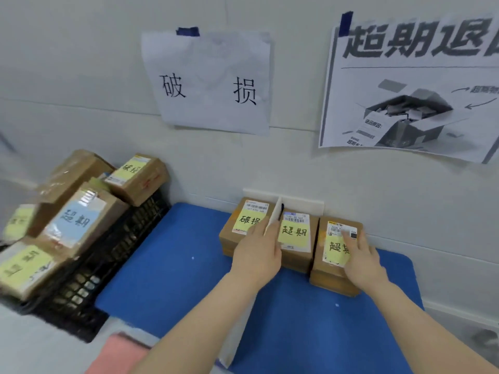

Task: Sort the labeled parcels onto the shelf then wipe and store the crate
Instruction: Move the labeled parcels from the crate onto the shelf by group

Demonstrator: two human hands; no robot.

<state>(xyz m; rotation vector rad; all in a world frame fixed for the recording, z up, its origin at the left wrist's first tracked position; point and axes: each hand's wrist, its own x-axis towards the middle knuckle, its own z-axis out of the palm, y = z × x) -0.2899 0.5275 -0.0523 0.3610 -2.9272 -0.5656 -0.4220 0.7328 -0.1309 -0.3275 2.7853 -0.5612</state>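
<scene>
Three labeled cardboard parcels stand against the wall on the blue surface (167, 265). A white divider (274, 214) separates the left parcel (237, 230), yellow label 破损, from the middle parcel (295, 238), yellow label 超期. The right parcel (333, 265) also bears a 超期 label. My left hand (256, 255) rests with straight fingers across the left parcel and the divider's front edge. My right hand (360, 255) lies flat on top of the right parcel. A black crate (113, 252) at the left holds several more labeled parcels (78, 217).
On the wall hang a white sheet reading 破损 (208, 82) above the left section and a printed poster (413, 85) at the right. A pink cloth (118, 354) lies at the bottom left, near the crate.
</scene>
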